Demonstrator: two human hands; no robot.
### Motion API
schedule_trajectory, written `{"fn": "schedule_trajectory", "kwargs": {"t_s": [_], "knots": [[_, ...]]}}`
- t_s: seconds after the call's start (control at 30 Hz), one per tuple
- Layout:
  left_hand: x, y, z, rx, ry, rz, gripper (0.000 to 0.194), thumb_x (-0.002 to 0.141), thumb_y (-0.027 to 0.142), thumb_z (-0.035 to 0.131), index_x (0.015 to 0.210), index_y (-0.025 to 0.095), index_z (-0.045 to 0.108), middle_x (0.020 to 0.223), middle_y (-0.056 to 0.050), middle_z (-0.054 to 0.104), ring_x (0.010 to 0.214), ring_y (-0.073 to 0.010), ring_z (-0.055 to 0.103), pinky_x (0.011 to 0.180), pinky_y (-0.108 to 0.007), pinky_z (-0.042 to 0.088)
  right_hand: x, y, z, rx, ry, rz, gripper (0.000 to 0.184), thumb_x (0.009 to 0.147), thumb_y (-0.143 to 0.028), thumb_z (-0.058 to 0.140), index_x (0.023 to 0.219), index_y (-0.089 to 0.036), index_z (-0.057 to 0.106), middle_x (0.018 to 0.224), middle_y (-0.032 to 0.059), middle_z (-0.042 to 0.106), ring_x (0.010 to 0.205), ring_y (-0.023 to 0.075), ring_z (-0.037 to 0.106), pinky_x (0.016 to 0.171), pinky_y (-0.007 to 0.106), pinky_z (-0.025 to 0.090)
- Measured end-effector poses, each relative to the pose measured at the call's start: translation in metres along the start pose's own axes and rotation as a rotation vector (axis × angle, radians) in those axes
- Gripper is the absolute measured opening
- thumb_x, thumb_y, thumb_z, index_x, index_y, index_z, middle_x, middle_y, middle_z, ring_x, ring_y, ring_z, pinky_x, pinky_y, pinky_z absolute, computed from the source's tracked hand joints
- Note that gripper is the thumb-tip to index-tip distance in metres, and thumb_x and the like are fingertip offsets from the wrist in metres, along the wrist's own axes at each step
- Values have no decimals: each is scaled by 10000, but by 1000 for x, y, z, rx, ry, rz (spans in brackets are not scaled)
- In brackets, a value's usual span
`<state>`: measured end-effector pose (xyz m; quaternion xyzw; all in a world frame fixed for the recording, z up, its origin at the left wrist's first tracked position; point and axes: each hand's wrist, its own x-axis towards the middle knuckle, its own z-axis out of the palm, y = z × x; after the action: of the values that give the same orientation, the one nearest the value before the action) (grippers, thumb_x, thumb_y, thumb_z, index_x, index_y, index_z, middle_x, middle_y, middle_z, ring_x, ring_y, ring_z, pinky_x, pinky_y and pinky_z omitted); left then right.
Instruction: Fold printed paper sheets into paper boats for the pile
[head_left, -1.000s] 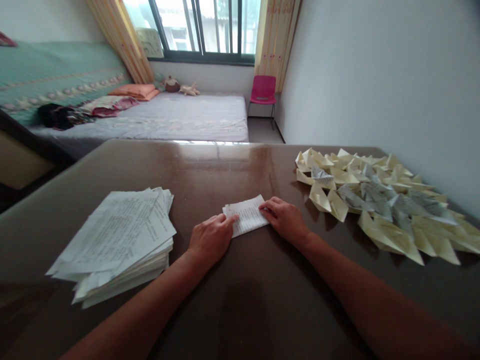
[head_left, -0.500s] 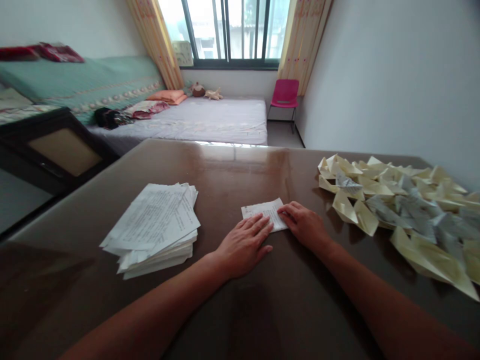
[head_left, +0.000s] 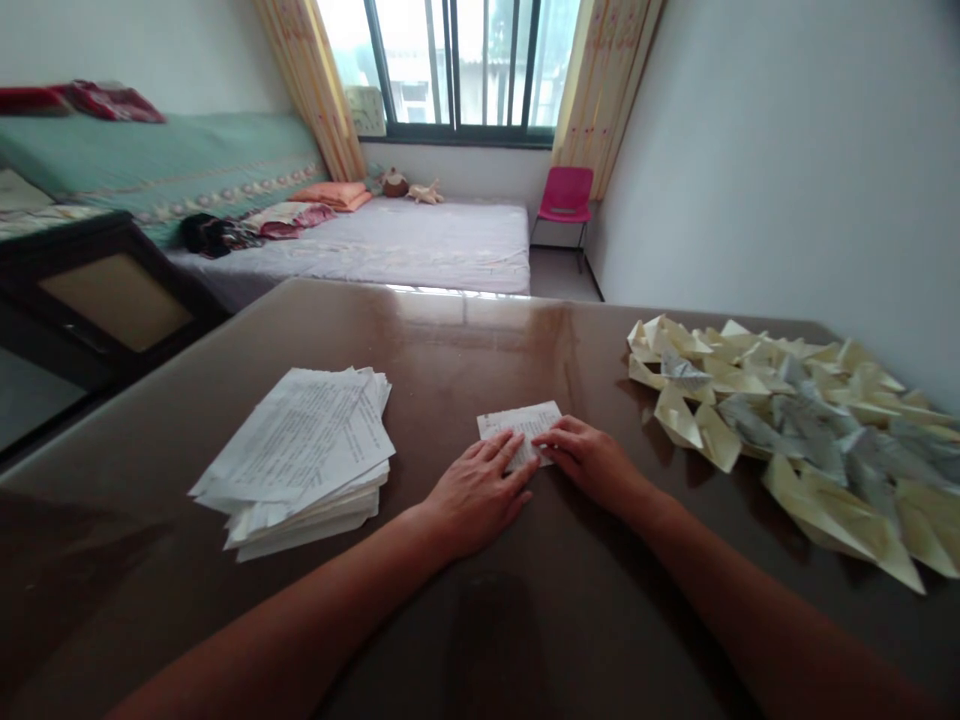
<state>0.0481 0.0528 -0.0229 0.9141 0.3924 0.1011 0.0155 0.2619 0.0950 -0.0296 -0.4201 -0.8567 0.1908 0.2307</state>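
Note:
A small printed sheet of paper (head_left: 529, 417), seemingly folded, lies on the brown table in front of me. Flat across its lower left part rests my left hand (head_left: 480, 492), fingers stretched out and holding it down. My right hand (head_left: 589, 460) is at the sheet's lower right, its fingers curled together and the fingertips pressed on the paper close to my left fingers. The hands cover the sheet's lower edge. Left of them is a stack of printed sheets (head_left: 300, 440), loosely piled with uneven edges.
Many folded paper boats (head_left: 697, 430), cream and grey-white, crowd the right side of the brown table (head_left: 450, 350). Beyond the table are a bed (head_left: 450, 235), a pink chair (head_left: 565, 195) and a window. A dark cabinet (head_left: 112, 290) stands at the left.
My right hand has slid left and slightly down along the paper, from its right edge toward my left hand. My left hand stays on the sheet. The camera view has shifted slightly.

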Motion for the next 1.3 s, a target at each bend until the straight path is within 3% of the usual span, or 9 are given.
{"fn": "schedule_trajectory", "kwargs": {"t_s": [0.2,0.37,0.47,0.57,0.7,0.8,1.0,1.13,1.3], "knots": [[-5,-5,-5,79,3,3,347,938,317,464,1247,207,580,1349,-159,538,1280,-299,474,989,-454,453,1,8,-12,90,-31,33,200,866,-169,551,974,-201,715,977,63,654,819,145,622,772,265,469],[-7,-7,-10,185,1,-17,290,919,277,504,1165,189,630,1264,-145,606,1190,-295,549,934,-442,485,0,10,-21,45,-57,118,165,829,-154,596,927,-200,721,859,35,646,682,119,593,677,239,452],[-6,-11,-12,222,26,-20,247,921,262,504,1096,181,658,1211,-128,641,1130,-279,590,896,-418,507,-1,3,-23,-66,-38,142,151,849,-160,584,911,-202,715,857,39,657,738,139,595,708,256,453],[-5,-12,-12,223,50,1,242,910,200,512,1108,189,650,1178,-130,655,1086,-284,616,850,-421,528,-2,-13,-19,-232,-8,12,188,905,-240,540,994,-238,706,997,66,669,965,200,562,829,323,438],[-5,-12,-9,220,69,20,288,895,129,500,1147,183,628,1176,-151,647,1067,-283,626,833,-412,536,-2,-23,-13,-215,-130,-213,370,888,-438,566,1225,-289,603,1203,59,624,1128,226,497,929,388,398],[-6,-14,-6,229,97,31,267,908,128,465,1106,160,641,1159,-154,657,1058,-268,631,822,-386,540,-2,-9,-16,-199,-93,-175,375,870,-435,590,1210,-279,610,1195,59,632,1108,221,503,930,393,391],[-5,-26,-8,205,208,43,237,907,146,489,1079,183,648,1147,-90,674,1073,-257,617,879,-410,515,-1,20,-30,-164,13,-125,208,828,-214,612,1025,-254,667,1088,33,682,1062,204,532,922,372,363],[-4,-27,-11,208,255,-37,267,883,142,539,1121,220,635,1215,-88,624,1142,-279,546,931,-446,480,0,2,-35,-231,81,-159,112,831,-224,594,929,-209,646,1017,54,693,1046,218,543,941,383,321],[-4,-19,-10,50,163,25,279,903,169,523,1166,208,607,1014,-73,647,912,-195,577,776,-315,541,-2,-33,-33,-424,-62,-244,98,855,-205,547,903,-192,631,901,73,680,905,218,560,929,409,311]]}}
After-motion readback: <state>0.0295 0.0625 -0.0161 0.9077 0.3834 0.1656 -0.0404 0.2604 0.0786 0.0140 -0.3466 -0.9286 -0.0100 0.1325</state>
